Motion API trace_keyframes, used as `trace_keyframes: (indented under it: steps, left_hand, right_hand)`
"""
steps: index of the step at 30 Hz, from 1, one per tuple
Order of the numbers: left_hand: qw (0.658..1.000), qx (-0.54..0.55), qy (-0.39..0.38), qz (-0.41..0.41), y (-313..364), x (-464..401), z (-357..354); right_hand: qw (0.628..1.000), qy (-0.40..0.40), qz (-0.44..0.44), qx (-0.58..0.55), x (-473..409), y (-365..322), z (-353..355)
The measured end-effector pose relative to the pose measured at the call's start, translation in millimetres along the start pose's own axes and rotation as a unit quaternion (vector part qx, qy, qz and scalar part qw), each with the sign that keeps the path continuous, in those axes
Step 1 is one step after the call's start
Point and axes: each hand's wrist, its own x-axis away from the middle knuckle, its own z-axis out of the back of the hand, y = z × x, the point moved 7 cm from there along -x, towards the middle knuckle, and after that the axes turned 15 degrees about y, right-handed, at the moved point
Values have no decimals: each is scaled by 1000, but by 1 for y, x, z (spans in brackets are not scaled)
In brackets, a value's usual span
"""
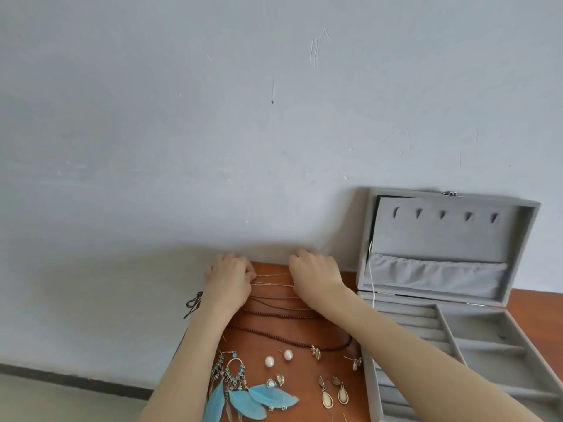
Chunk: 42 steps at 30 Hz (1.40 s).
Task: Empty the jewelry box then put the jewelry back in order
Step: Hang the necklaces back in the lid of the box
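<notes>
Jewelry box (pixel 432 260) sits open at our right on the wooden table (pixel 530 300), lid up against the wall (pixel 213 132), grey compartments bare. Our left hand (pixel 228 277) and right hand (pixel 315 271) sit near the table's far edge, both pinching a thin silver chain (pixel 271 281) stretched between them, fingers curled, knuckles up. Dark cord necklaces (pixel 274 324) lie just behind our wrists. Pearl studs (pixel 278 357), feather earrings (pixel 243 397) and teardrop earrings (pixel 333 392) crowd the near table. Little open wood between hands and wall.
</notes>
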Motion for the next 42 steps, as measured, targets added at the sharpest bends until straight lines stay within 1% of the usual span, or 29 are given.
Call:
trace_keyframes:
  steps: [3,5,7,8,9,10,11,12,14,15,16,17,18,19,21,23,24,26,28,30,31,33,34,37,38,40,42]
  left_hand:
    - [998,-41,-18,-40,7,6,-5]
    - [998,-23,-11,-58,14,8,0]
    - [998,38,15,-45,24,5,14]
    - [996,78,32,-37,30,4,23]
    - [991,117,49,-33,37,2,34]
    - [986,154,58,-34,45,0,46]
    - [979,191,58,-35,54,-2,57]
    - [972,226,52,-36,63,-2,70]
    - [957,284,35,-38,81,-2,95]
    - [952,303,27,-38,89,-2,107]
    - [948,316,19,-39,96,-1,118]
    - [945,326,11,-38,103,1,127]
    - [941,336,2,-34,109,3,136]
    - [936,351,-7,-26,114,6,143]
    - [922,387,-25,-7,125,13,157]
    - [909,416,-39,11,136,19,168]
    - [902,429,-45,21,142,22,172]
    - [883,464,-59,42,155,28,175]
    - [855,508,-82,66,169,34,174]
    - [836,532,-106,88,182,41,167]
    - [833,532,-117,97,187,45,163]
    - [840,515,-138,104,191,56,154]
    - [851,493,-150,96,192,62,150]
    - [915,358,-185,33,187,80,139]
    - [927,320,-196,14,186,85,136]
    - [930,292,-224,-10,184,93,131]
    - [923,285,-257,-33,184,100,125]
  right_hand:
    - [1000,-11,2,5,1,1,-2]
    - [999,-23,-18,-21,2,2,-2]
    - [994,-7,-62,-85,1,7,-1]
    - [986,15,-93,-140,0,10,2]
    - [968,36,-130,-213,0,15,6]
    - [937,47,-171,-300,1,19,10]
    - [896,40,-209,-389,3,21,14]
    - [846,18,-240,-476,6,22,17]
    - [720,-39,-274,-636,15,18,23]
    - [658,-64,-275,-698,20,14,28]
    - [610,-85,-270,-740,25,12,34]
    - [583,-98,-261,-763,30,11,40]
    - [574,-103,-253,-772,34,12,46]
    - [575,-99,-248,-774,39,14,53]
    - [600,-80,-238,-759,47,21,65]
    - [625,-81,-215,-746,58,27,78]
    - [626,-89,-204,-748,65,32,83]
    - [604,-118,-190,-765,84,42,95]
    - [588,-138,-184,-776,105,56,107]
    - [593,-119,-185,-775,121,77,117]
    - [603,-107,-188,-768,126,88,122]
    - [645,-94,-188,-735,133,107,130]
    - [672,-94,-184,-711,134,114,134]
    - [746,-104,-174,-634,134,127,144]
    - [764,-107,-171,-613,132,131,148]
    - [789,-109,-167,-581,127,136,160]
    - [810,-104,-161,-554,122,136,172]
